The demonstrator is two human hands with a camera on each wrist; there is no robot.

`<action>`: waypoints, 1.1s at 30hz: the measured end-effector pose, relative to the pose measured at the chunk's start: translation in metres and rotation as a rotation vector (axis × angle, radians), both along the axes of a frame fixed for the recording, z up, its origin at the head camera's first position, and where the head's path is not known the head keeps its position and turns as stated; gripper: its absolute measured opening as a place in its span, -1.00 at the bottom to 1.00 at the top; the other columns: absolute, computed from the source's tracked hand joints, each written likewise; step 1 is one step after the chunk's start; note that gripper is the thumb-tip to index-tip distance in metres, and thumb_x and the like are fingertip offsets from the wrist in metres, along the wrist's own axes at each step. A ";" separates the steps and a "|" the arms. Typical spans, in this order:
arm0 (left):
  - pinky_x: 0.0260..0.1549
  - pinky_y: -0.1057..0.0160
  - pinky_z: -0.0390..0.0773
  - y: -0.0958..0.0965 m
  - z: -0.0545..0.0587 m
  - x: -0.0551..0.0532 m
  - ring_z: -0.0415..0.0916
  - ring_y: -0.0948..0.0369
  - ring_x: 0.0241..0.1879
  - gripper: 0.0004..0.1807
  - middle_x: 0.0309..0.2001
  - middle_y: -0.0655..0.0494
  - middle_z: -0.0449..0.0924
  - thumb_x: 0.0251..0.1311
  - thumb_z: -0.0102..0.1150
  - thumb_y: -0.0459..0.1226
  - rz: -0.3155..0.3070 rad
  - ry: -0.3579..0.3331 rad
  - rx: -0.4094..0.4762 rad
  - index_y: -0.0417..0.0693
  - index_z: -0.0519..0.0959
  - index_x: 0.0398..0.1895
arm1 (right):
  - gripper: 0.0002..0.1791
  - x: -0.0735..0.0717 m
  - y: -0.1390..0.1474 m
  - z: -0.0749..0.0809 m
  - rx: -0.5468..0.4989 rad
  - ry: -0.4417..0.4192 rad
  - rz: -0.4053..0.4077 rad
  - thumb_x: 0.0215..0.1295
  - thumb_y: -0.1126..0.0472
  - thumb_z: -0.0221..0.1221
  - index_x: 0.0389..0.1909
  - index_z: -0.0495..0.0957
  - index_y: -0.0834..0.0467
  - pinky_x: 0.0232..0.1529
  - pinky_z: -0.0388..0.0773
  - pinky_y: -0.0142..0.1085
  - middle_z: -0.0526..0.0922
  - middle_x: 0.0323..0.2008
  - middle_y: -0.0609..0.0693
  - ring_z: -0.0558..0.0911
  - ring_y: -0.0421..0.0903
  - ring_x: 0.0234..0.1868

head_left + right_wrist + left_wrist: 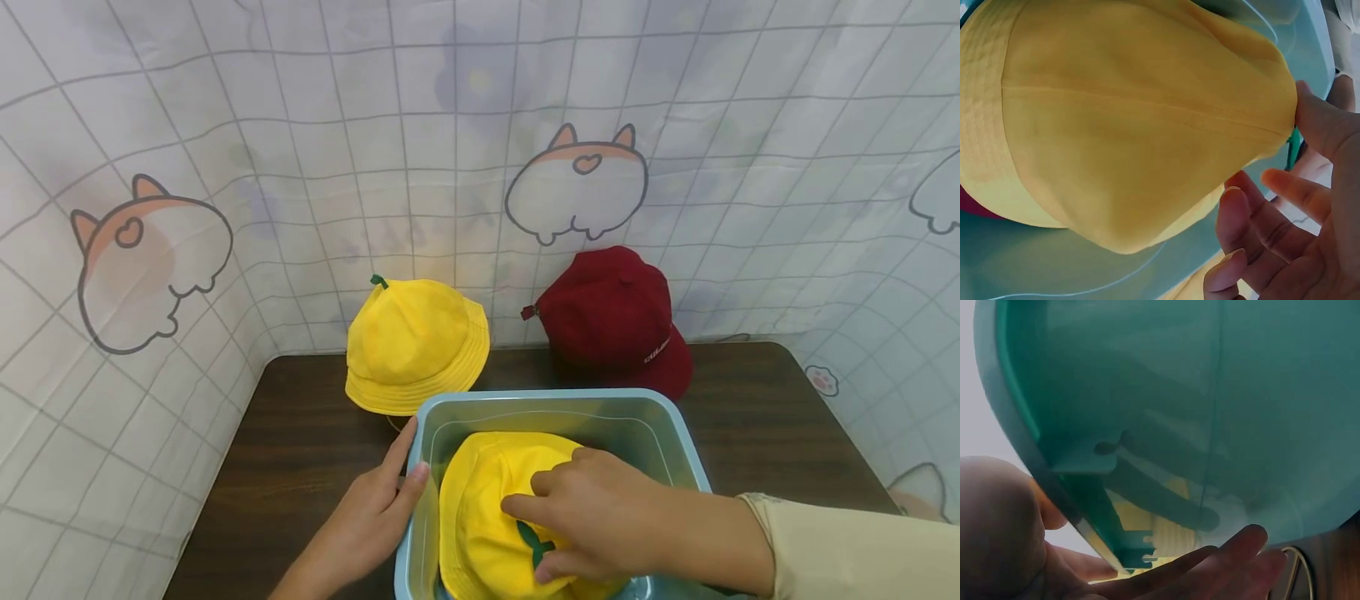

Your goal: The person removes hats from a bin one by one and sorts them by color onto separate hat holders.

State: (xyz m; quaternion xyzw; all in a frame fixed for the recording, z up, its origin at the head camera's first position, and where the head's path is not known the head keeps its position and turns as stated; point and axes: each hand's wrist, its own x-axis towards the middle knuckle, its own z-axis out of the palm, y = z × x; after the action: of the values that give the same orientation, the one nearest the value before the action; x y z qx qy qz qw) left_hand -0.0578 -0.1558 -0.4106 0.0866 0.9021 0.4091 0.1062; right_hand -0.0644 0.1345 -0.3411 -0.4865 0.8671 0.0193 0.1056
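Inside a light blue plastic tub [678,433] lies a yellow bucket hat [480,508] with a green leaf tab [534,537] on its crown. Over this hat is my right hand [600,508], thumb and fingers spread apart around the tab. In the right wrist view, the thumb [1316,115] and a fingertip are right at the hat's crown [1147,125]. My left hand [367,508] rests against the tub's left side, thumb on the rim. The left wrist view shows its extended fingers [1229,556] along the tub's outer wall [1260,425].
Behind the tub, a second yellow bucket hat [416,337] sits at the back left of the dark wooden table [262,467]. A dark red cap [611,317] is at the back right. A white gridded cloth [337,167] with cartoon animals hangs around the table.
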 end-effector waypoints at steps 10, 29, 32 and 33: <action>-0.01 0.01 0.62 0.003 -0.007 0.006 0.65 0.24 -0.13 -0.29 0.10 -0.13 0.68 0.59 -0.08 -0.04 -0.003 0.090 -0.015 0.30 -0.08 0.67 | -0.73 0.002 -0.005 -0.009 -0.003 0.090 0.027 0.23 -0.20 0.35 -0.11 0.58 -0.28 -0.48 0.20 -0.39 0.38 -0.58 -0.29 0.31 -0.30 -0.55; -0.07 0.12 0.63 0.003 -0.010 0.007 0.63 0.33 -0.20 -0.30 0.11 -0.09 0.68 0.59 -0.09 -0.02 0.022 0.060 0.013 0.39 -0.10 0.66 | -0.88 0.000 0.001 -0.005 -0.207 0.228 0.014 0.21 -0.04 0.42 -0.36 0.64 -0.24 -0.49 0.06 -0.42 0.36 -0.64 -0.29 0.23 -0.31 -0.59; -0.06 0.10 0.62 0.004 -0.009 0.007 0.63 0.31 -0.18 -0.30 0.13 -0.09 0.67 0.60 -0.11 -0.01 0.018 0.054 0.020 0.38 -0.11 0.67 | -0.87 -0.001 0.005 -0.003 -0.247 0.251 0.010 0.20 -0.04 0.43 -0.35 0.65 -0.23 -0.49 0.03 -0.43 0.38 -0.62 -0.29 0.25 -0.32 -0.57; -0.05 0.10 0.62 0.004 -0.009 0.007 0.62 0.31 -0.18 -0.30 0.09 -0.08 0.68 0.60 -0.12 -0.02 0.017 0.054 0.018 0.38 -0.11 0.67 | -0.86 -0.002 0.006 -0.003 -0.268 0.270 0.014 0.18 -0.03 0.44 -0.36 0.64 -0.23 -0.48 0.01 -0.43 0.37 -0.62 -0.29 0.25 -0.32 -0.57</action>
State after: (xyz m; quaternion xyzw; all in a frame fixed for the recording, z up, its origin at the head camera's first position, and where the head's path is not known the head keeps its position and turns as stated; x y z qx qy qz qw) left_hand -0.0508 -0.1520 -0.4194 0.0909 0.9016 0.4157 0.0777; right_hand -0.0660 0.1403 -0.3440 -0.4952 0.8648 -0.0306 -0.0778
